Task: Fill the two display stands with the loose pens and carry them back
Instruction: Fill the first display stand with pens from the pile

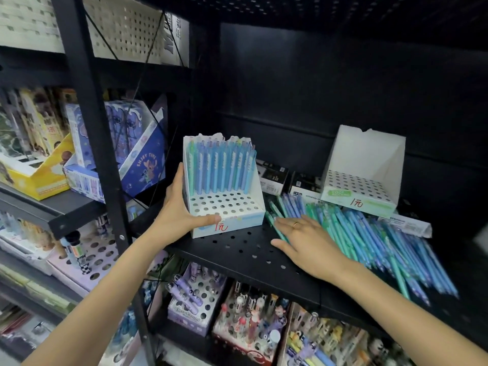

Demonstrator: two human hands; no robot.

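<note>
A white display stand (237, 207) with rows of holes stands on the black shelf (237, 249), its back rows filled with upright blue pens (221, 167). My left hand (182, 210) grips its left front corner, thumb across the front edge. A second white stand (361, 191) sits at the back right with no pens in it. Between them and to the right lies a heap of loose blue and green pens (383, 239). My right hand (303, 239) rests flat on the left edge of that heap, fingers straight, a ring on one finger.
Black boxes (274, 178) lie behind the pens. The left rack holds a yellow box (34, 178) and a blue cartoon box (142, 165). A black upright post (105, 165) stands left of the stand. Lower shelves hold more pen stands (198, 307).
</note>
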